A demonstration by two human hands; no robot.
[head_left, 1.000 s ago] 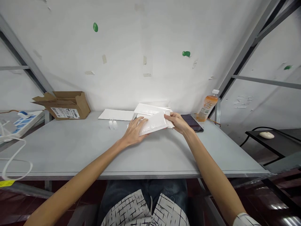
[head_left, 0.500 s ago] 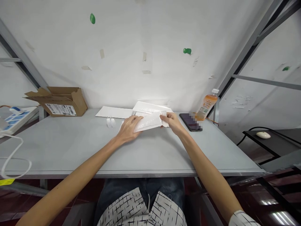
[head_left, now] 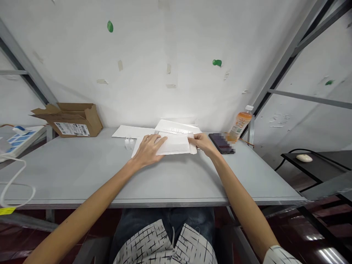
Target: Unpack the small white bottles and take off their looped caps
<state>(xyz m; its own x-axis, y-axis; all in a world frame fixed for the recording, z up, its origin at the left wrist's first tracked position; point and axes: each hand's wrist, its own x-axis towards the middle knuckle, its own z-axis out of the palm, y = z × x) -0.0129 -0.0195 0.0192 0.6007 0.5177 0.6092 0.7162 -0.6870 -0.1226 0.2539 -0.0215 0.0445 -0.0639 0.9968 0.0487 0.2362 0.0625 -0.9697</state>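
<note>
Near the far middle of the table (head_left: 82,172), I'm pressing the envelope (head_left: 174,145) flat w/ left hand (head_left: 148,148), palm open; right hand (head_left: 202,142) is pinching its rt edge, prob. the flap (head_left: 193,147). Best pressing evenly.

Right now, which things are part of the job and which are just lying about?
In hand: padded envelope, left hand flat on it, right hand at its end; envelope stack just behind.
Lying about: cardboard box, phone, drink bottle, paper sheet, mouse.
</note>
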